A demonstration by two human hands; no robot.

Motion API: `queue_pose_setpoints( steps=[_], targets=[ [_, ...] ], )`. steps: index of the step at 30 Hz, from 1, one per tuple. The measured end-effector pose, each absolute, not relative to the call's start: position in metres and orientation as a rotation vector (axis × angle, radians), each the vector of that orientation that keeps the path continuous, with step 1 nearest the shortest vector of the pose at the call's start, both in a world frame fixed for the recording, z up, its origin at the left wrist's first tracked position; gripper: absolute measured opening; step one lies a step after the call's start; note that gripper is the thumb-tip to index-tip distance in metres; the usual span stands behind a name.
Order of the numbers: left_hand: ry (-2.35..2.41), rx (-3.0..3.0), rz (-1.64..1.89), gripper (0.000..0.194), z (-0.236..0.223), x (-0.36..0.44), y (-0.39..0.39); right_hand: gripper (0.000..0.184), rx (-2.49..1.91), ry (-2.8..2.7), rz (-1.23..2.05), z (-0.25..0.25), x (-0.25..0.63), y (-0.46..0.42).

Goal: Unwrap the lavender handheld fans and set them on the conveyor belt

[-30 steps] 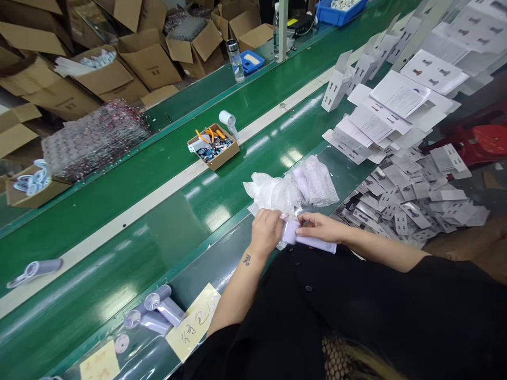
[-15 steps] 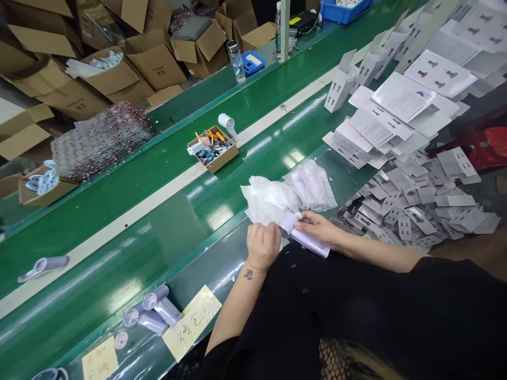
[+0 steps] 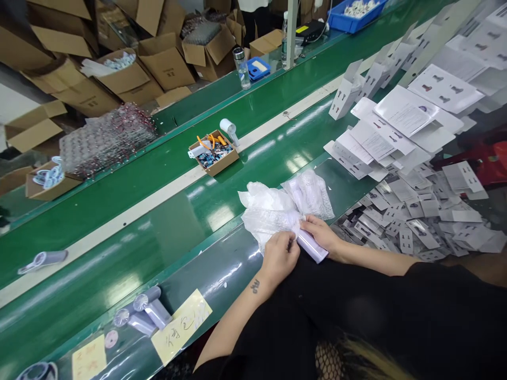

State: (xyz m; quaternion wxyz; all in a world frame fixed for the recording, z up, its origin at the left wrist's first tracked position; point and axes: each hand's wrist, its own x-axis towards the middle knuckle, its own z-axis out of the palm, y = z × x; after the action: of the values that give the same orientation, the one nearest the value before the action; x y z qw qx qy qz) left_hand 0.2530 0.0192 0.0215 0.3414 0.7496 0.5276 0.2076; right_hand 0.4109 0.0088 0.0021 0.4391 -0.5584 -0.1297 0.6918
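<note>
A lavender hair-dryer-shaped device (image 3: 312, 247) has its head end inside a clear bubble-wrap bag (image 3: 263, 224), while its handle sticks out. My right hand (image 3: 321, 236) is closed around the device near the bag's mouth. With bent fingers, my left hand (image 3: 281, 256) pinches the bag's edge beside the device. Behind them, a second wrapped bundle (image 3: 309, 194) in bubble wrap rests on the bench edge, with something lavender showing through it.
Two similar lavender devices (image 3: 148, 311) lie by a handwritten yellow note (image 3: 180, 330). On the green conveyor (image 3: 170, 227) stands a small carton (image 3: 217, 163) of parts and orange-handled tools. White printed boxes (image 3: 396, 124) pile up at right. Brown cartons (image 3: 166, 63) line the far side.
The bubble-wrap bag has come over the device's head, which was bare before. My left hand has moved right and down onto the bag's edge. A person's legs now show at the back.
</note>
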Motion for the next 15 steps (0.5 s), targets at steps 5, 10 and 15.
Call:
queue_pose_setpoints(
  steps=[5, 10, 15],
  targets=[
    [1.404, 1.549, 0.446, 0.015, 0.032, 0.264, 0.024, 0.02, -1.516, -0.289, 1.939, -0.005, 0.422, 0.017],
    [1.524, 1.522, 0.44, 0.019, 0.032, 0.265, 0.031, 0.016, -1.605, -0.634, 2.011, 0.002, 0.447, 0.019],
    [1.588, 1.379, 0.624, 0.018, 0.055, 0.255, 0.032, 0.018, -1.48, -1.534, 1.52, 0.049, 0.492, 0.017]
  ],
)
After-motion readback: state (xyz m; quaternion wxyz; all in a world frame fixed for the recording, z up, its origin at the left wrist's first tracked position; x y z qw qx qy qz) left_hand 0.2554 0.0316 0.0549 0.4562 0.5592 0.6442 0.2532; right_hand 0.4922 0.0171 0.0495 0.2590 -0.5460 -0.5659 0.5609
